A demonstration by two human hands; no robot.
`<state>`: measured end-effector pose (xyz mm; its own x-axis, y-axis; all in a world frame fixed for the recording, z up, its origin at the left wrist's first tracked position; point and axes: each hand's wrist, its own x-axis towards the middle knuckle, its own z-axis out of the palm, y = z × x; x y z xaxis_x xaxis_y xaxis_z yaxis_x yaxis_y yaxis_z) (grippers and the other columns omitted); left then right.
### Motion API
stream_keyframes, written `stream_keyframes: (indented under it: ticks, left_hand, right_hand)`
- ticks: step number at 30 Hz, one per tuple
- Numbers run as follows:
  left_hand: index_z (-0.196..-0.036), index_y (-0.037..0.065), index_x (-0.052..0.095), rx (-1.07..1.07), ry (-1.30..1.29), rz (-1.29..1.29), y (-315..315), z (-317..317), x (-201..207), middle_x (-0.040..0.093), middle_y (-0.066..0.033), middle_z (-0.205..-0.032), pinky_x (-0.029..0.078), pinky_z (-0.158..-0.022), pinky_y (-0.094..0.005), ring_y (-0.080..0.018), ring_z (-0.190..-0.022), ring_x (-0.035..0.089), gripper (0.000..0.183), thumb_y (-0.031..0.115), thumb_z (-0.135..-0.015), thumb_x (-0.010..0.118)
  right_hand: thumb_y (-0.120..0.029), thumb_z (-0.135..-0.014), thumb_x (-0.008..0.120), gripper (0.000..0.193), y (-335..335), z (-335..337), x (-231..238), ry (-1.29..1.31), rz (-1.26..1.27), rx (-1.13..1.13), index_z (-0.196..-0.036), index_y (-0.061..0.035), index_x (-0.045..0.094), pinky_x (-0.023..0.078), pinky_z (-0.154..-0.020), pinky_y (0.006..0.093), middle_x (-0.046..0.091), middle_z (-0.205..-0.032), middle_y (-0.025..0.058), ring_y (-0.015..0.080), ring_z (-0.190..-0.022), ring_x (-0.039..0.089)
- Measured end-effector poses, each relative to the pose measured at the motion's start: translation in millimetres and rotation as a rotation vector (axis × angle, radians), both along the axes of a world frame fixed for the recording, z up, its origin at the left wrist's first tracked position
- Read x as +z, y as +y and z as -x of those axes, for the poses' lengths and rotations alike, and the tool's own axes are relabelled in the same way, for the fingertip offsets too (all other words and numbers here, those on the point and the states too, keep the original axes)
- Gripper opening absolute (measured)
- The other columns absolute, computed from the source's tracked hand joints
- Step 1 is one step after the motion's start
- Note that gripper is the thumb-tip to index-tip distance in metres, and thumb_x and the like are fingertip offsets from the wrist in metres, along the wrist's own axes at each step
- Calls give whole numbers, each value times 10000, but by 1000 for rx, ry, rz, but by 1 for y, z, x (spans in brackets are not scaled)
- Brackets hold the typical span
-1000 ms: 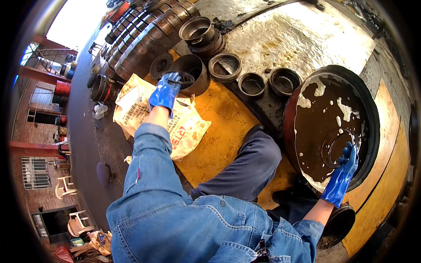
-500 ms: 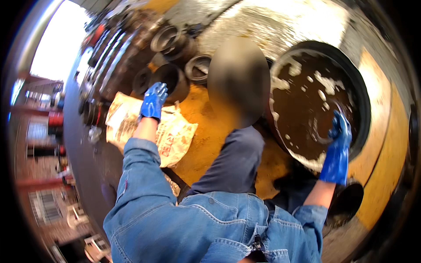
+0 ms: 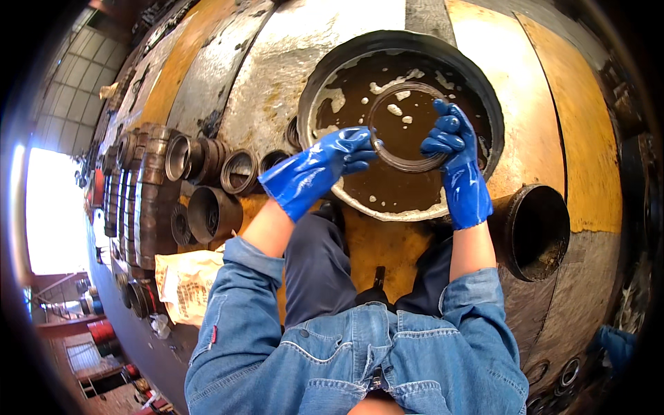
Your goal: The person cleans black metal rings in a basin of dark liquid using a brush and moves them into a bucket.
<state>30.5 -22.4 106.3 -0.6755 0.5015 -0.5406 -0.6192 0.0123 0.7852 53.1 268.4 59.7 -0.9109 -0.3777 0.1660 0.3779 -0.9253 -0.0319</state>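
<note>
A thin, dark metal ring (image 3: 409, 165) is held between my two blue-gloved hands. Below it stands a round black tub (image 3: 494, 104) of brown liquid with pale foam patches. My left hand (image 3: 346, 151) pinches the ring's left edge between thumb and fingers. On the opposite side, my right hand (image 3: 453, 142) has its fingers curled at the ring's right edge. The ring looks tilted, and the liquid shows through its middle.
Several metal cylinders and rings, one an open cylinder (image 3: 214, 213), stand at the left beside a paper sack (image 3: 185, 287). A dark, wide-mouthed container (image 3: 538, 232) lies near my right forearm. More rings (image 3: 569, 372) lie at the lower right. Stained boards (image 3: 477, 41) cover the floor.
My left hand has come from above the paper sack to the ring. My right hand has risen from low over the liquid. The view has swung right, and a blurred oval shape is gone.
</note>
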Motion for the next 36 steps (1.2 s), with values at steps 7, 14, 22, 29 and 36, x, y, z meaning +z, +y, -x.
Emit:
stream_keyframes:
  ticks: [7,14,22,29,36]
  left_hand:
    - [-1389,80,593,12,56,-63,31,-6,16,707,-97,-1283,535,-958,-372,-206,-1112,695,433,353,-1053,588]
    - [-1273,80,668,107,198,4,-8,-4,25,764,-63,-1114,549,-843,-355,-190,-990,727,381,373,-1038,601]
    - [-1193,-39,663,355,525,224,-169,-11,90,739,-102,-999,584,-893,-363,-210,-944,731,324,237,-1026,636]
    - [-1142,11,690,579,268,324,-307,-49,-12,741,-78,-946,564,-857,-353,-205,-926,715,301,282,-1025,630]
    - [-1220,106,696,1131,-392,-143,-371,-47,-148,756,-61,-1111,531,-928,-519,-308,-1126,684,355,355,-1070,492]
  right_hand:
    - [-268,-1070,529,342,6,3,-3,-111,-7,2,-1247,-16,679,361,-469,221,743,-740,-10,15,-414,452]
    - [-328,-1076,537,381,-40,8,19,-392,-782,-175,-1243,-15,677,447,-522,239,754,-809,19,54,-500,530]
    - [-306,-1083,537,367,-54,9,6,-271,-1128,-212,-1256,-6,658,473,-604,221,754,-967,78,87,-684,633]
    - [-300,-1062,567,369,-77,2,-11,-288,-1229,-101,-1275,-10,649,505,-646,239,758,-1020,99,110,-723,653]
    - [-284,-1055,584,395,-78,-8,-14,-350,-1163,-22,-1289,31,633,527,-647,264,755,-1017,140,136,-720,673]
